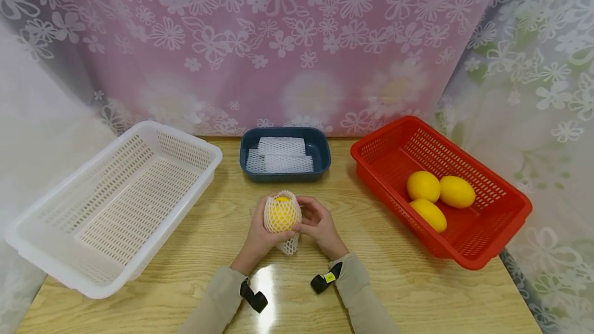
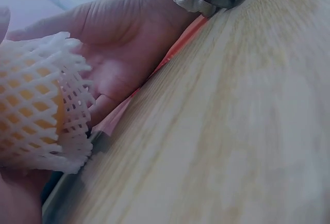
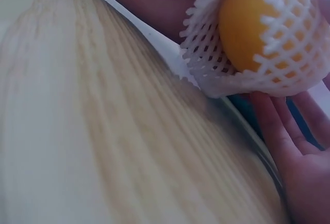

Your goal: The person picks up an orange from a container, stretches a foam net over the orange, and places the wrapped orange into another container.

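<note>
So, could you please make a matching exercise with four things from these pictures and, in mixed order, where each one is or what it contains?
Things
1. red basket
2. netted fruit
3. blue tray
4. white basket

Places or contents
A. contains white netting
B. on the left side of the table
C. contains three yellow fruits
D. between the left hand and the right hand

Pairs: 1-C, 2-D, 3-A, 4-B

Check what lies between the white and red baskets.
Head view shows the blue tray with white foam nets and, in front of it, the left hand and right hand around a netted yellow fruit.
</note>
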The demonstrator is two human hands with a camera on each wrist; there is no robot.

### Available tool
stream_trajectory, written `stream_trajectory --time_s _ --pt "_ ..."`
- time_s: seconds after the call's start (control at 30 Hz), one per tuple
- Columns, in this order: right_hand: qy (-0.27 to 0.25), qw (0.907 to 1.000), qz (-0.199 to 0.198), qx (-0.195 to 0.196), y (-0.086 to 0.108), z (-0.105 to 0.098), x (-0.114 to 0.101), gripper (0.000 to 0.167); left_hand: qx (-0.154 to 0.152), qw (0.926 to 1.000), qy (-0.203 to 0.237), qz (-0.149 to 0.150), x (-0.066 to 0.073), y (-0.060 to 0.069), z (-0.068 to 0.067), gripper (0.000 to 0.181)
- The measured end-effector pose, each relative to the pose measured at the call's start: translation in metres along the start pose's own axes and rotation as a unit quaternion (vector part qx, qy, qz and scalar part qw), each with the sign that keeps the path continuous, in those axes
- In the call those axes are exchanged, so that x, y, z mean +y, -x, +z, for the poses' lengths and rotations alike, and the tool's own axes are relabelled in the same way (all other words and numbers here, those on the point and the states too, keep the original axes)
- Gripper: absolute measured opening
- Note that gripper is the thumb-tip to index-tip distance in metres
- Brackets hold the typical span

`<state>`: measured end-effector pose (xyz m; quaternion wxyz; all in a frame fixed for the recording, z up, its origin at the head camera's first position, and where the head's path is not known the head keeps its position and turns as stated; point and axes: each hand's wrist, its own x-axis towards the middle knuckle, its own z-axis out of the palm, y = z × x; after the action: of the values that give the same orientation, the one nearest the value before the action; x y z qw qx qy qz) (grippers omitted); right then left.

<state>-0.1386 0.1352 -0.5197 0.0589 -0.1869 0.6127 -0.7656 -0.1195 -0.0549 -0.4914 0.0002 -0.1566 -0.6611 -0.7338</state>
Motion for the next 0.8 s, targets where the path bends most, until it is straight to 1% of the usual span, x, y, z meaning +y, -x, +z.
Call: stream_trajectory --time_s 0.1,0.17,0.23,0.33,0.4,0.47,0.57,0.67,0.73,0.8 --pt "-0.006 1.0 0.001 0.003 0.001 0.0 0.0 0.075 -0.007 0.9998 -0.016 0.007 0.002 0.0 -0.001 0.101" --pt "-0.007 1.0 0.001 -0.001 0.001 -0.001 0.0 0.075 -0.004 0.9996 -0.026 0.006 0.002 0.0 -0.001 0.108" --pt "-0.009 0.9999 0.004 -0.009 0.001 -0.001 0.001 0.076 0.006 0.9996 -0.026 0.002 0.001 0.0 -0.001 0.114" --pt "-0.009 0.9995 0.013 -0.029 0.001 -0.003 0.003 0.077 0.017 0.9998 -0.006 0.0 -0.011 0.0 -0.001 0.118" --pt "-0.01 0.9989 0.016 -0.043 0.001 -0.003 0.004 0.079 0.021 0.9997 0.007 0.007 -0.021 -0.001 -0.002 0.116" --pt "-0.011 0.9987 0.015 -0.048 0.001 -0.003 0.005 0.08 0.02 0.9995 0.017 0.018 -0.03 -0.002 -0.002 0.109" --pt "-0.013 0.999 0.013 -0.041 0.0 -0.002 0.005 0.082 0.015 0.9988 0.026 0.039 -0.035 -0.002 -0.003 0.095" --pt "-0.018 0.9996 0.009 -0.019 0.001 -0.001 0.004 0.082 0.002 0.998 0.033 0.054 -0.035 -0.003 -0.003 0.084" --pt "-0.03 0.9995 0.005 -0.006 0.001 0.0 0.004 0.081 -0.005 0.9982 0.026 0.053 -0.031 -0.004 -0.003 0.085" --pt "-0.039 0.9992 0.0 0.006 0.001 0.001 0.004 0.078 -0.011 0.9988 0.01 0.046 -0.023 -0.003 -0.002 0.087"
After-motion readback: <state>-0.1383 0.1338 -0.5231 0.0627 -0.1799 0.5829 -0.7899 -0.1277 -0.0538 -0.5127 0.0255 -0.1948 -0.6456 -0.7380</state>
